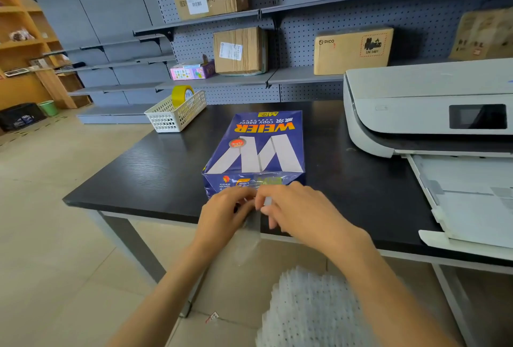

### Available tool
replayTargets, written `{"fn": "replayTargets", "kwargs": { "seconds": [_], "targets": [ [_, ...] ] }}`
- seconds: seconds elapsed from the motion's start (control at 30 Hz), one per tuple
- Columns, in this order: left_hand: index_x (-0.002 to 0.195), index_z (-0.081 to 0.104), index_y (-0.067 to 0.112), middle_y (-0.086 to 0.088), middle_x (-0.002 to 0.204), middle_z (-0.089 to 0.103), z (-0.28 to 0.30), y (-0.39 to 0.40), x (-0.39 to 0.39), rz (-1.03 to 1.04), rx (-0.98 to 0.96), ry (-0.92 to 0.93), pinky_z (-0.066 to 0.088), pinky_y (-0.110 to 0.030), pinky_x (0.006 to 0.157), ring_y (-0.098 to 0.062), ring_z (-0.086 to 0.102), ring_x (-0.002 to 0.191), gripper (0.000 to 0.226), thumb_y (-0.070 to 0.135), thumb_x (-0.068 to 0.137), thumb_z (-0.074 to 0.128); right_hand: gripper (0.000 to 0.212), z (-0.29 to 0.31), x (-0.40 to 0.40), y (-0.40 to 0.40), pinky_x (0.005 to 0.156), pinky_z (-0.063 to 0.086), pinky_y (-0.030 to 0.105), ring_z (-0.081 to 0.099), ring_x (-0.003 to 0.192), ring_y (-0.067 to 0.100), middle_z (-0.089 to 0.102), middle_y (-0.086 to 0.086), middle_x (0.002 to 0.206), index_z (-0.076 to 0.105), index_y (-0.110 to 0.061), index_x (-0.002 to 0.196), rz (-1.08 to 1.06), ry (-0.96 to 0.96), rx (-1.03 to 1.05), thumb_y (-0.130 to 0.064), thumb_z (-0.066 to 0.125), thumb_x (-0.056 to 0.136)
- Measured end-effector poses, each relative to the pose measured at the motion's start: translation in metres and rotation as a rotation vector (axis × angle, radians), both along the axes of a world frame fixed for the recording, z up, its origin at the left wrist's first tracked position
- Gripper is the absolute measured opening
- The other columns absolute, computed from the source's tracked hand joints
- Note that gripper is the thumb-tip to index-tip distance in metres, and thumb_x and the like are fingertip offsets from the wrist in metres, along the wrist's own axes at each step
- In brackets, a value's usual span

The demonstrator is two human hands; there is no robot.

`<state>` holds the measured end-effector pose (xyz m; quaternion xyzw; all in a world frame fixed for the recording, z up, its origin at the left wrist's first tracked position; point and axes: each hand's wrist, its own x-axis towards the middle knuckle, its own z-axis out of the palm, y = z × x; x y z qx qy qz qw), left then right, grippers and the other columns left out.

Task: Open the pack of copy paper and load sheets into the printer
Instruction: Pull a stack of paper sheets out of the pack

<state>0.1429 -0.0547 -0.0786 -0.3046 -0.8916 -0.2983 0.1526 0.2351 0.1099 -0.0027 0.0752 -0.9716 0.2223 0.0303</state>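
A blue pack of copy paper (256,149) with a big white W lies flat on the black table (138,169), its near end facing me. My left hand (222,216) and my right hand (299,210) meet at that near end, fingers pinching the wrapper's flap or a strip of it. The fingertips hide the exact grip. The grey-white printer (427,107) stands on the table at the right, with its paper tray (472,202) pulled out toward me.
A white plastic basket (175,113) holding a yellow tape roll (181,95) sits at the table's back left. Grey pegboard shelves behind carry cardboard boxes (352,50). The table's near edge runs just under my hands.
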Motion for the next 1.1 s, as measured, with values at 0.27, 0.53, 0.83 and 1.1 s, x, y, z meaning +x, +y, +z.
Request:
{"fn": "replayTargets", "kwargs": {
  "seconds": [0.27,0.53,0.83,1.1],
  "targets": [
    [0.121,0.061,0.045,0.018,0.094,0.062,0.004,-0.006,0.007,0.103,0.091,0.05,0.052,-0.024,0.075,0.0,0.058,0.082,0.031,0.031,0.095,0.059,0.033,-0.02,-0.031,0.016,0.066,0.047,0.025,0.049,0.101,0.01,0.056,-0.011,0.103,0.054,-0.035,0.119,-0.156,0.291,-0.074,-0.03,0.067,0.09],
    [0.138,0.051,0.037,0.016,0.123,0.064,0.012,-0.011,-0.001,0.066,0.155,0.086,0.051,-0.029,0.094,-0.007,0.054,0.119,0.044,0.024,0.096,0.056,0.041,-0.034,-0.056,0.016,0.087,0.036,0.027,0.044,0.12,0.015,0.054,-0.007,0.125,0.059,-0.032,0.123,-0.218,0.375,0.074,-0.036,0.072,0.084],
    [0.138,0.049,0.04,0.021,0.129,0.061,0.008,-0.014,-0.019,0.063,0.216,0.03,0.054,-0.041,0.094,-0.005,0.058,0.117,0.049,0.016,0.097,0.057,0.015,-0.028,-0.071,0.024,0.077,0.034,0.026,0.052,0.109,0.015,0.062,-0.008,0.116,0.067,-0.027,0.106,-0.282,0.456,-0.156,-0.022,0.056,0.097],
    [0.129,0.05,0.041,0.035,0.105,0.059,0.009,-0.007,-0.024,0.215,0.257,0.149,0.051,-0.022,0.075,-0.009,0.055,0.088,0.056,0.016,0.085,0.072,0.026,-0.036,-0.077,0.019,0.075,0.037,0.028,0.057,0.094,0.011,0.065,-0.014,0.1,0.06,-0.033,0.107,-0.269,0.399,-0.203,-0.039,0.072,0.085]
  ]
}}
